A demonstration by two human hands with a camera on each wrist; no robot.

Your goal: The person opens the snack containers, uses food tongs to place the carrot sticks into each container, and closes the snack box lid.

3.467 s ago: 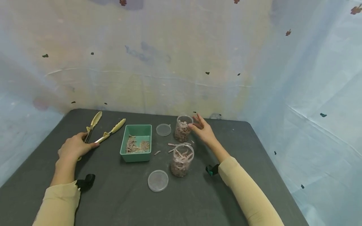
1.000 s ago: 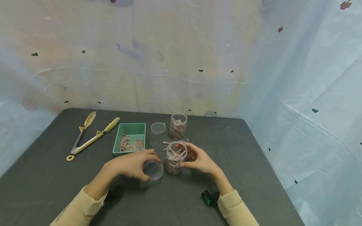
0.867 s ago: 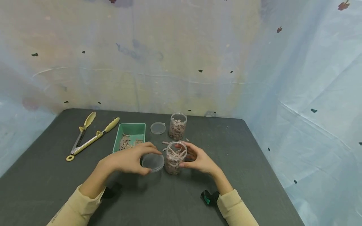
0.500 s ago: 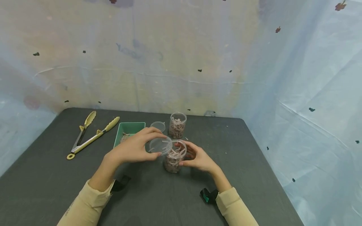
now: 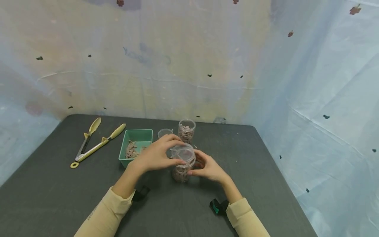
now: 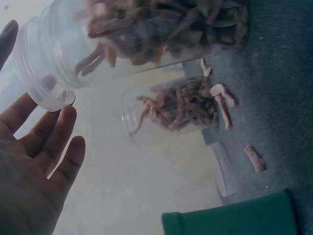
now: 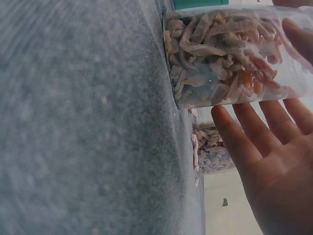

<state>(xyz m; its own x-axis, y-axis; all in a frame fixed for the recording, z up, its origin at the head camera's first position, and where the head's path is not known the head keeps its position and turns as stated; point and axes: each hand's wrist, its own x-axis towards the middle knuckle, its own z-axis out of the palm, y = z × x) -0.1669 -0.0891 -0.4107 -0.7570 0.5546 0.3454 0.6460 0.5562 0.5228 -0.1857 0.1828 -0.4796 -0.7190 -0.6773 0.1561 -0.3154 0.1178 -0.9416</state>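
My left hand [image 5: 158,154] pinches a clear round lid [image 5: 184,152] by its edge, at the mouth of the nearer clear plastic jar [image 5: 180,175]. In the left wrist view that lid lines up with the jar's top, fingers along its side. Pale brown dried strips, like jerky or pet treats, fill much of the jar [image 7: 220,58]. The jar stands upright on the dark table. My right hand [image 5: 208,168] grips it from the right, thumb in front and fingers behind.
Behind stands a second uncovered jar [image 5: 188,126] of similar pieces, with another lid [image 5: 165,132] beside it. A green tray [image 5: 137,132] holds some strips. Spread yellow tongs [image 5: 99,147] lie at the left. Loose pieces [image 6: 255,158] are scattered near the jars.
My left hand set down the tongs, picked up the lid from the table and brought it right, over the jar. The right hand went from the far jar to the nearer one.
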